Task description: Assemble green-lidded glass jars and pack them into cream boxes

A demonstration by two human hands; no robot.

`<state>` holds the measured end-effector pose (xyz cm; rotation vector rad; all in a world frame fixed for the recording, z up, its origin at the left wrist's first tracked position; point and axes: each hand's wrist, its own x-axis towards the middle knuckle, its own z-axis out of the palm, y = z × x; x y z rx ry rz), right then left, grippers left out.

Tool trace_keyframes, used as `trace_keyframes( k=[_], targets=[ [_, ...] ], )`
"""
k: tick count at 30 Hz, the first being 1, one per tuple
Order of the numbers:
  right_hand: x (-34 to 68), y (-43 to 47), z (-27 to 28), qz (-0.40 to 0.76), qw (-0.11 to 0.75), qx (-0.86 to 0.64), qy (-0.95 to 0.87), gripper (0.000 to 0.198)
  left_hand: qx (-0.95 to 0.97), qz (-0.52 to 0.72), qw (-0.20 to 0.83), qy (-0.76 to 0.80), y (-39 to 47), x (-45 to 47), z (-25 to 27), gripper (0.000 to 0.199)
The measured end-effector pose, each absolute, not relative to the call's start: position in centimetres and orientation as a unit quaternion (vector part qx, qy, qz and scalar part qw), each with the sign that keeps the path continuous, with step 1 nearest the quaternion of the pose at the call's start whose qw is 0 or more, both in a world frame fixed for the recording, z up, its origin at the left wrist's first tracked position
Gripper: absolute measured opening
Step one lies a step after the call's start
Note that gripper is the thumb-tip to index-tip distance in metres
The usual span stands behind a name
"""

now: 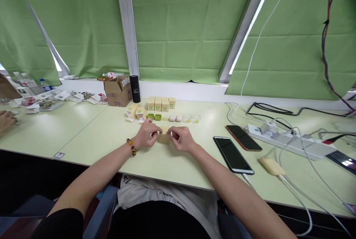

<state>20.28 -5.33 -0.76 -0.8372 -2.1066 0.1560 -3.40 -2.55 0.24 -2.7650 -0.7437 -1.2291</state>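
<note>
A small pale-yellow box (pixel 164 138) is on the table in front of me, pinched at its upper edge from both sides. My left hand (pixel 146 134), with a beaded bracelet at the wrist, is closed at its left top corner. At the right top corner, my right hand (pixel 181 138) is closed too. Just beyond lie two green containers (pixel 154 117), two pale pink cylinders (pixel 175 118), clear round containers (pixel 191 119) and several tiny yellowish pieces (pixel 165 119). Opened cartons (pixel 135 113) lie left of these, and several closed small boxes (pixel 161 104) stand behind.
A cardboard box (pixel 118 91) and a black cylinder (pixel 135 89) stand at the back. Two phones (pixel 233 154), a power strip (pixel 286 140), a yellow charger (pixel 272 166) and loose cables occupy the right. Packaged items (pixel 46 104) and another person's hand (pixel 7 121) are at left.
</note>
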Motion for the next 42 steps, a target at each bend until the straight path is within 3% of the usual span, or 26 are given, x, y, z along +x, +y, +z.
trace_keyframes(
  k=[8,15,18,21,26,33,37,42],
  targets=[
    [21.4,-5.0,0.3,0.119,0.328,-0.394,-0.850,0.040,-0.847,-0.348,-0.016,-0.402,-1.7,-3.4,0.1,0.035],
    [21.9,-3.1,-0.2,0.067,0.377,-0.580,-0.719,0.032,-0.831,-0.359,-0.001,-0.425,-1.6,-3.5,0.2,0.022],
    [22.2,-3.0,-0.3,0.121,0.422,-0.539,-0.719,0.027,-0.830,-0.347,0.006,-0.437,-1.6,-3.5,0.3,0.023],
    [21.8,-3.6,-0.2,0.245,0.467,-0.438,-0.728,0.024,-0.830,-0.324,0.012,-0.453,-1.7,-3.3,0.2,0.025],
    [20.6,-4.7,0.0,0.386,0.483,-0.354,-0.702,0.025,-0.829,-0.294,0.011,-0.476,-1.5,-3.1,-0.1,0.036],
    [20.9,-3.6,0.2,0.242,0.485,-0.532,-0.651,0.017,-0.843,-0.299,0.001,-0.446,-1.4,-3.1,-0.2,0.023],
    [21.5,-3.0,0.2,0.167,0.395,-0.621,-0.656,0.017,-0.832,-0.323,-0.014,-0.451,-1.5,-3.2,-0.1,0.021],
    [20.9,-3.1,-0.4,0.064,0.164,-0.673,-0.719,0.016,-0.826,-0.351,-0.031,-0.440,-1.7,-3.1,0.6,0.023]
  ],
)
